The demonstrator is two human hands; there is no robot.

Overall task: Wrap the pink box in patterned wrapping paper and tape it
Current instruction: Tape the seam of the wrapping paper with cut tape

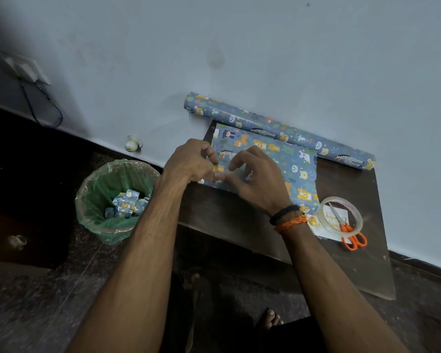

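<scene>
The box (288,161) lies on a dark table (351,261) against the wall, fully covered in blue wrapping paper with animal prints; no pink shows. My left hand (191,161) is at the box's left end, its curled fingers pinching the paper edge there. My right hand (255,174) rests on the box's top beside it, fingers bent on the paper; something clear between the two hands may be a strip of tape, which I cannot tell for sure. A roll of clear tape (340,219) lies at the box's near right corner.
The wrapping paper roll (278,128) lies along the wall behind the box. Orange-handled scissors (349,234) and a white card (325,225) sit under the tape roll. A bin (115,200) with a green liner and paper scraps stands on the floor left of the table.
</scene>
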